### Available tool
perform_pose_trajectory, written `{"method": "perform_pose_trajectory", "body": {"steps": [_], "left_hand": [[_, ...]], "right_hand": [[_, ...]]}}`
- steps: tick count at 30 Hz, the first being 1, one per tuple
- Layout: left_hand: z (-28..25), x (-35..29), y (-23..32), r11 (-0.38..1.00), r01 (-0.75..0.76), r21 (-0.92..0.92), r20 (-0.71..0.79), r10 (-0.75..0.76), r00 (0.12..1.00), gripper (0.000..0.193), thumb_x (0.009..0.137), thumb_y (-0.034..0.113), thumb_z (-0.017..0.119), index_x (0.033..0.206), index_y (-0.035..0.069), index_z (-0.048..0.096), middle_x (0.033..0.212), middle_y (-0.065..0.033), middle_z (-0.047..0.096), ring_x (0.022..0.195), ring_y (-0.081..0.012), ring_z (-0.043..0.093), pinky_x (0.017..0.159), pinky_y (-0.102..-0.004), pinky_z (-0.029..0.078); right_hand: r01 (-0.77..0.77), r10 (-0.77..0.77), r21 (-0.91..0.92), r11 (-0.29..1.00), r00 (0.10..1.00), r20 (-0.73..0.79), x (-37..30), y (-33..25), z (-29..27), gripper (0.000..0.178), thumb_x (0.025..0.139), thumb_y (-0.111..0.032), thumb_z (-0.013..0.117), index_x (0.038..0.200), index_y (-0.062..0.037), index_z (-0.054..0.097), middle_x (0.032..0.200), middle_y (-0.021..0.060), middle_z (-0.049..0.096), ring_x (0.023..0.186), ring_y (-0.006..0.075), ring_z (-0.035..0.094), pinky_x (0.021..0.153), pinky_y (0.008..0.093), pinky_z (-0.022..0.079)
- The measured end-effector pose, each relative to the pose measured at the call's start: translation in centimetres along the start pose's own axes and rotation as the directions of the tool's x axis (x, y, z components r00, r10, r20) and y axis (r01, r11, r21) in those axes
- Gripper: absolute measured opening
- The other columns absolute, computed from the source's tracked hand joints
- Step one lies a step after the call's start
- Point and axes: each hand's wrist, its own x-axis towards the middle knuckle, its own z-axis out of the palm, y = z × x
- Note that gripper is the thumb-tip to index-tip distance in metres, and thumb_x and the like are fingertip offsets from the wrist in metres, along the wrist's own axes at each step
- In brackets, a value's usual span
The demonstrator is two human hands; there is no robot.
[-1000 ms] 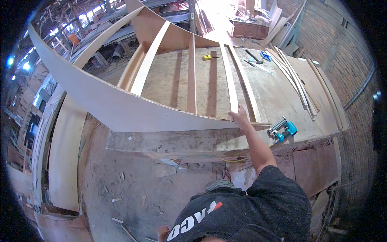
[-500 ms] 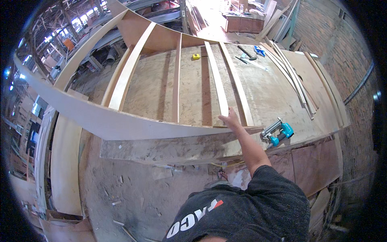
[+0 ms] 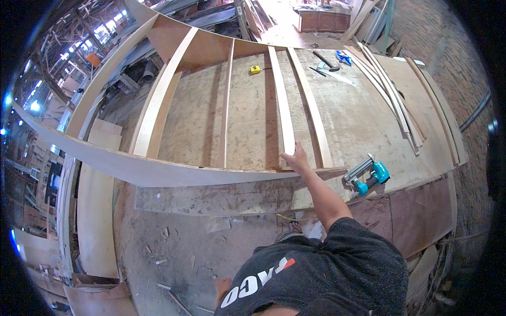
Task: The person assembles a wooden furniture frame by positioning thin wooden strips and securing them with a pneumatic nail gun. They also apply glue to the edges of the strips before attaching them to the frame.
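Note:
My right hand (image 3: 296,158) is closed on the near end of a pale wooden slat (image 3: 283,100). The slat spans a curved wooden frame (image 3: 184,174), its near end by the frame's front edge board. Several other slats cross the frame, one (image 3: 310,105) just right of my hand and a thin one on edge (image 3: 228,105) to the left. A teal nail gun (image 3: 370,175) lies on the workbench, right of my right forearm. Beside my dark shirt a small patch of skin, apparently my left hand (image 3: 223,287), shows low down; its fingers cannot be made out.
On the plywood bench top (image 3: 348,121) lie a yellow tape measure (image 3: 255,69), a hammer (image 3: 327,60), a blue object (image 3: 343,58) and a pile of thin wood strips (image 3: 387,97). Wood scraps litter the floor (image 3: 174,237). A brick wall (image 3: 437,31) rises at the right.
The view has shifted slightly. My right hand stays on the slat's near end. A patch of skin has come into sight left of my shirt.

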Motion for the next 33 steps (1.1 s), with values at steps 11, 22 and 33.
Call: {"method": "perform_pose_trajectory", "body": {"steps": [11, 22, 33], "left_hand": [[1.8, -2.1, -2.9, 0.979, 0.195, 0.063, 0.047, -0.199, 0.979, 0.053, 0.094, 0.052, 0.061, 0.117, 0.006, 0.070, 0.112, -0.0126, 0.070, 0.101, -0.0265, 0.066, 0.084, -0.0477, 0.054], [1.4, -3.7, -2.0, 0.967, 0.253, 0.040, 0.078, -0.255, 0.964, 0.058, 0.095, 0.056, 0.059, 0.121, 0.006, 0.068, 0.117, -0.0124, 0.068, 0.104, -0.0271, 0.064, 0.086, -0.0488, 0.053], [0.8, -4.4, -0.3, 0.961, 0.275, 0.034, 0.092, -0.277, 0.957, 0.063, 0.096, 0.061, 0.057, 0.126, 0.006, 0.067, 0.121, -0.0122, 0.067, 0.108, -0.0276, 0.063, 0.088, -0.0500, 0.053]], "right_hand": [[-0.023, 0.024, -0.012, 1.000, 0.999, 0.040, 0.0, -2.5, -1.1, 0.075, 0.077, -0.026, 0.083, 0.136, 0.0049, 0.048, 0.114, 0.0216, 0.070, 0.101, 0.0304, 0.071, 0.089, 0.0399, 0.057], [-0.022, 0.025, -0.048, 0.999, 0.998, 0.064, -0.3, -0.5, -0.7, 0.082, 0.078, -0.028, 0.082, 0.142, 0.0071, 0.043, 0.123, 0.0243, 0.068, 0.113, 0.0339, 0.068, 0.097, 0.0416, 0.054], [-0.033, 0.035, -0.061, 0.998, 0.999, 0.030, -0.3, -0.5, -0.8, 0.075, 0.079, -0.022, 0.082, 0.139, 0.0051, 0.046, 0.118, 0.0183, 0.070, 0.105, 0.0241, 0.070, 0.092, 0.0354, 0.055]]}}
